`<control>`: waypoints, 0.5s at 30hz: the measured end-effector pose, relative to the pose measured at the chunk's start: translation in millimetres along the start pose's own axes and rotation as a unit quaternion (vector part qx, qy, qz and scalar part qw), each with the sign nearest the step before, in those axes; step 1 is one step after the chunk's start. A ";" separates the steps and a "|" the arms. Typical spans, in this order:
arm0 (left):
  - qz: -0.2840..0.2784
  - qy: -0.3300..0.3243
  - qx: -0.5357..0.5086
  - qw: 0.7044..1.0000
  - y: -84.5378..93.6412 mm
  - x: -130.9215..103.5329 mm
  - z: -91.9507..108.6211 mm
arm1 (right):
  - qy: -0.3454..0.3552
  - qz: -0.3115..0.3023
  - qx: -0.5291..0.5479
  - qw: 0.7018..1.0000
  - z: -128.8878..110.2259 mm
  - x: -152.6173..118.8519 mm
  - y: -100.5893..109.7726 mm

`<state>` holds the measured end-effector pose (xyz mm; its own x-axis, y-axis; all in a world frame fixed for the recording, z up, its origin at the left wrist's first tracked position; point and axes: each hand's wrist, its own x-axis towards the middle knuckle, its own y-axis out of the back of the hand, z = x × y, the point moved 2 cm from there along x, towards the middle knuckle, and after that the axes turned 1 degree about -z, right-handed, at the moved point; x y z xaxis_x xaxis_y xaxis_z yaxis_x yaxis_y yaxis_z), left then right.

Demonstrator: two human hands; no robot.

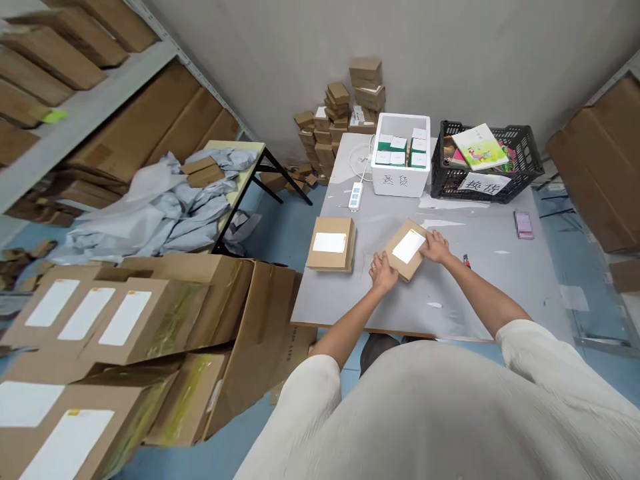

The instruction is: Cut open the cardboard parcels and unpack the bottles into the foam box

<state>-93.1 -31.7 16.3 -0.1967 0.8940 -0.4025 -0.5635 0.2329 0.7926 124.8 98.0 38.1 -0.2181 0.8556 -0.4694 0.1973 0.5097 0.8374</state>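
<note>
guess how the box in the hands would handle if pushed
The box should be stiff: its cardboard edges run straight between the left hand and the right hand. Flat and broad, it probably won't roll or tip. Weight is hard to judge, its contents being hidden.

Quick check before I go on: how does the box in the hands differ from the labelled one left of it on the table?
The held box has the left hand and right hand on it; the left box is untouched. The held box lies askew to the table's near edge; the left box sits nearly square to it. Both are brown with white labels.
</note>
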 end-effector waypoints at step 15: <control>-0.020 -0.083 -0.067 0.994 3.1 61.1 22.2 | -0.121 -0.009 0.174 0.977 61.9 -48.9 -12.3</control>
<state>-89.0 32.2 4.4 -0.0427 0.9385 -0.3426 -0.6717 0.2269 0.7052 192.3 55.5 33.5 0.0000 0.8205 -0.5717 0.5170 0.4894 0.7023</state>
